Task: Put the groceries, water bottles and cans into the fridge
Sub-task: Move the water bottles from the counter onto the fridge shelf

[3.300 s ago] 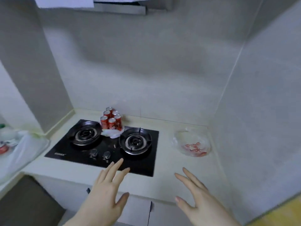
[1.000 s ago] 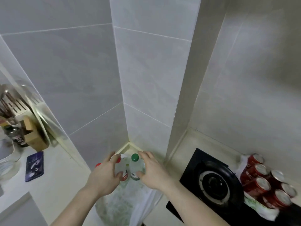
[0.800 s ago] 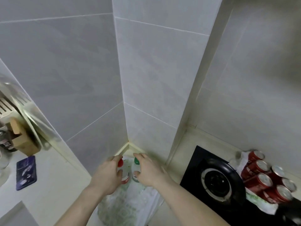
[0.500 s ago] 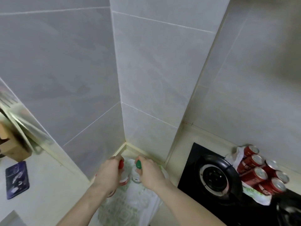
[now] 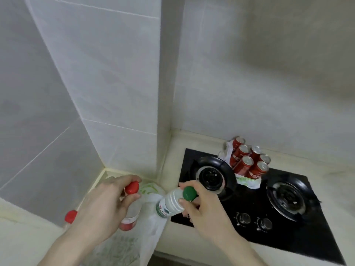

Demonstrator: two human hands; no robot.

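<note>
Left hand (image 5: 101,206) wraps its grip round the red-capped bottle (image 5: 130,206), upright, right hand (image 5: 203,210) pinches the green-capped bottle (image 5: 171,203) by the neck, tilted cap-right, both above the plastic bag (image 5: 151,223) on the tabletop (image 5: 28,239), cola cans (image 5: 247,160) well right, on the stove (image 5: 249,217).

second red-capped bottle (image 5: 70,216) – body hidden behind left hand (image 5: 104,206)

Clear plastic bottles (image 5: 171,203), shiny metal cans (image 5: 247,162), glossy black hob (image 5: 284,233).
</note>
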